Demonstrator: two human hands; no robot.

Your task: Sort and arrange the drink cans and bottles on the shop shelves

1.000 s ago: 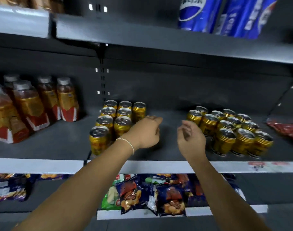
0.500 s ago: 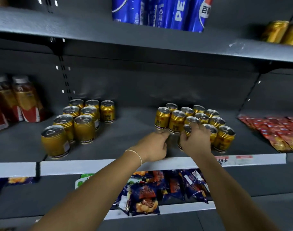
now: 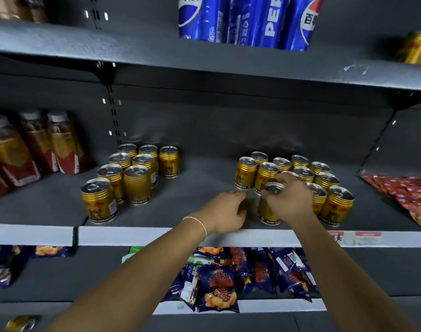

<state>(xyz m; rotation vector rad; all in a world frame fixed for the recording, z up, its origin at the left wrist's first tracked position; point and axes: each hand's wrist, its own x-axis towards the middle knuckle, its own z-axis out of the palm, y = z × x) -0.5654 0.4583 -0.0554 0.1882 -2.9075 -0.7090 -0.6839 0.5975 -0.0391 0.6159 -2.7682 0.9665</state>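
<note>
Between the left cans (image 3: 132, 178) and the right cans (image 3: 324, 183) the shelf (image 3: 199, 178) lies bare back to the rear wall. The left hand (image 3: 226, 212) sits at the front of this gap, and the right hand (image 3: 288, 202) grips a can (image 3: 268, 212) at its edge. The upper shelf (image 3: 204, 61) closes it overhead. Bottles (image 3: 36, 144) block the far left, red packets (image 3: 401, 190) the far right.

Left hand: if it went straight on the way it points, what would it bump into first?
Probably the front can that the right hand grips, though depth is unclear.
</note>
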